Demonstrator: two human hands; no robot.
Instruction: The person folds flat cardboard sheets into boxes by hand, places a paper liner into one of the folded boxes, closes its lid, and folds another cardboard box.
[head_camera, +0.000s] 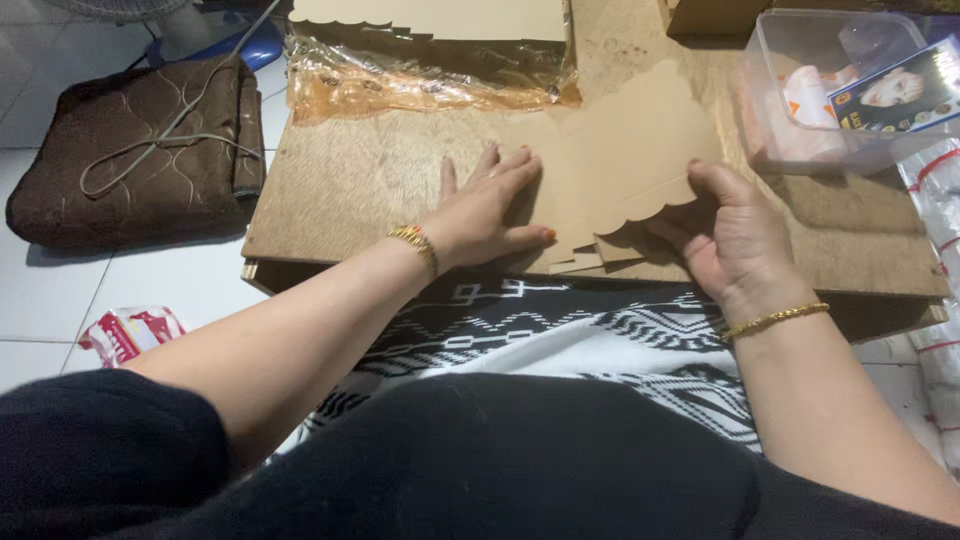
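A flat tan cardboard sheet (620, 150) with a scalloped edge lies on a low wooden board (350, 190). My left hand (485, 205) presses flat on the sheet's left part, fingers spread. My right hand (725, 235) grips the scalloped flap at the sheet's near right edge and bends it up. More flat sheets (590, 262) lie stacked under it at the board's near edge. Both wrists carry gold bracelets.
A stack of cardboard sheets in crinkled clear plastic wrap (420, 70) sits at the board's far side. A clear plastic tub (830, 90) stands at the far right. A brown quilted cushion (140, 150) with a cord lies on the white tiled floor at left.
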